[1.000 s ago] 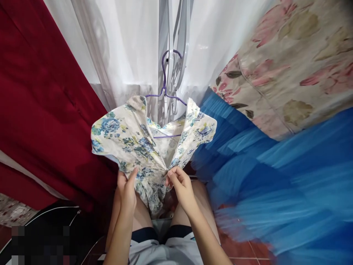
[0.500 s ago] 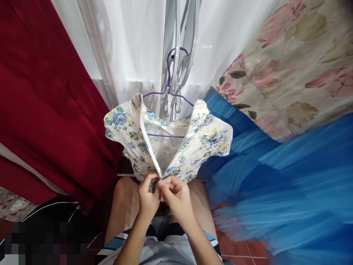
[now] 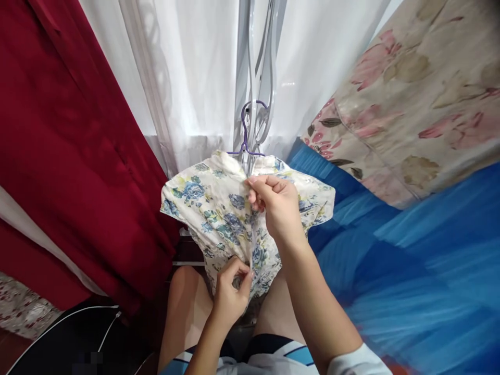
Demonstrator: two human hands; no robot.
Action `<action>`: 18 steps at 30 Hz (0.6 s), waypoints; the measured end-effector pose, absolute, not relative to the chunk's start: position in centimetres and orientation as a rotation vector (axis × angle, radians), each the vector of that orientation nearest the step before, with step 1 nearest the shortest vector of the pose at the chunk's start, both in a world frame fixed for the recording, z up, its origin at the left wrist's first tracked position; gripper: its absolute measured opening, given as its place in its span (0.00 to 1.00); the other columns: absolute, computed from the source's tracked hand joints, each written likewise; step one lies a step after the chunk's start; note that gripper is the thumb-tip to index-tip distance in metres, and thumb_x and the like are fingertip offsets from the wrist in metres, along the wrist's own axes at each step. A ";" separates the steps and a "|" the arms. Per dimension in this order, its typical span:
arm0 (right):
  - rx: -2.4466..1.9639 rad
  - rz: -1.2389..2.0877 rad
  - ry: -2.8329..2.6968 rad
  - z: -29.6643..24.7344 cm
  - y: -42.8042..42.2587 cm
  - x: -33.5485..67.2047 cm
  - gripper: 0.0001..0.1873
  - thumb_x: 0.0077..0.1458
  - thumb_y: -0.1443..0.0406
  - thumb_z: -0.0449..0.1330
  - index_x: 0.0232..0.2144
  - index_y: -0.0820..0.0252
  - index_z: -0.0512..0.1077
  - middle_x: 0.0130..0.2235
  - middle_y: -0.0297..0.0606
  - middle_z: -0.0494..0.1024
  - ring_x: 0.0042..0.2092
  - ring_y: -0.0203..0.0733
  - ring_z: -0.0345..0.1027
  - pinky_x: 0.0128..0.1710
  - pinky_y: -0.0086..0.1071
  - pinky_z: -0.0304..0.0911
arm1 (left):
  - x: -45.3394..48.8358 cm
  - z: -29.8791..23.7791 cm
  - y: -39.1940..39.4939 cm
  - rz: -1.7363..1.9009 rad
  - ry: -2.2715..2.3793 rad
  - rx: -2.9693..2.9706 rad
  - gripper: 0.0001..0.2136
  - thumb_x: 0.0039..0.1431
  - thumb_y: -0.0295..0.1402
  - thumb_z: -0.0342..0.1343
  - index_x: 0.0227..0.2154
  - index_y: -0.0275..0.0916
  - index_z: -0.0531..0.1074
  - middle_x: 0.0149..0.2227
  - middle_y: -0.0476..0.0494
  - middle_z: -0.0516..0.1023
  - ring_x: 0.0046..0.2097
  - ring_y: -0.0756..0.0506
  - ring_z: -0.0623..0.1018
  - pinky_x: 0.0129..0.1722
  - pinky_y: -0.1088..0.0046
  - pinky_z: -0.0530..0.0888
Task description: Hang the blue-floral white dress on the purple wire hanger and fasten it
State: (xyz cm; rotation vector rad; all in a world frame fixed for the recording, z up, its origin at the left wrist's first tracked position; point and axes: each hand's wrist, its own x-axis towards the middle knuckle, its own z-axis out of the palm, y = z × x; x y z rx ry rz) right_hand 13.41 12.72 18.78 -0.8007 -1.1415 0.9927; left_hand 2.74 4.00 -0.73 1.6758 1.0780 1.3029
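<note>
A white garment with blue and yellow flowers (image 3: 230, 208) hangs in front of me on a purple hanger (image 3: 245, 136), its two halves joined down the middle by a zipper (image 3: 252, 237). Near the neckline, my right hand (image 3: 279, 200) is closed in a pinch at the top of the zipper; the pull itself is hidden by the fingertips. Lower down, my left hand (image 3: 233, 289) pinches the garment's edge beside the zipper, close to my knees. The cloth between both hands is drawn fairly straight.
White curtains (image 3: 199, 67) and a grey metal frame (image 3: 253, 47) stand behind the hanger. Red cloth (image 3: 78, 156) hangs at the left, above a black round-edged item (image 3: 70, 338). Blue tulle (image 3: 410, 271) and a floral fabric (image 3: 406, 114) fill the right.
My right hand has slid upward from beside my left hand to the neckline, and the open V of the garment has closed. My left hand stays low, pinching the cloth.
</note>
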 end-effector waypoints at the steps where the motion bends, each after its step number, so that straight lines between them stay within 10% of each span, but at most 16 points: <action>1: -0.794 0.966 -1.134 19.1 12.8 13.6 0.10 0.54 0.62 0.64 0.25 0.64 0.75 0.18 0.29 0.72 0.16 0.27 0.58 0.16 0.22 0.51 | 3.2 -0.9 3.8 1.281 1.052 1.694 0.06 0.63 0.30 0.54 0.29 0.42 0.67 0.31 0.45 0.71 0.34 0.45 0.74 0.36 0.68 0.71; 9: -0.797 0.867 -1.159 17.8 12.2 13.7 0.08 0.55 0.61 0.64 0.28 0.60 0.75 0.16 0.27 0.71 0.16 0.29 0.58 0.17 0.24 0.54 | 3.0 -0.4 3.4 1.190 1.047 1.728 0.03 0.64 0.29 0.53 0.36 0.38 0.71 0.34 0.46 0.75 0.38 0.47 0.75 0.40 0.72 0.71; 18: -0.818 0.864 -1.283 17.3 9.4 13.9 0.10 0.58 0.61 0.62 0.27 0.60 0.71 0.17 0.27 0.70 0.19 0.30 0.60 0.21 0.25 0.56 | -1.2 16.2 10.6 1.631 1.005 2.160 0.15 0.67 0.32 0.53 0.55 0.43 0.71 0.34 0.48 0.74 0.32 0.51 0.71 0.34 0.75 0.69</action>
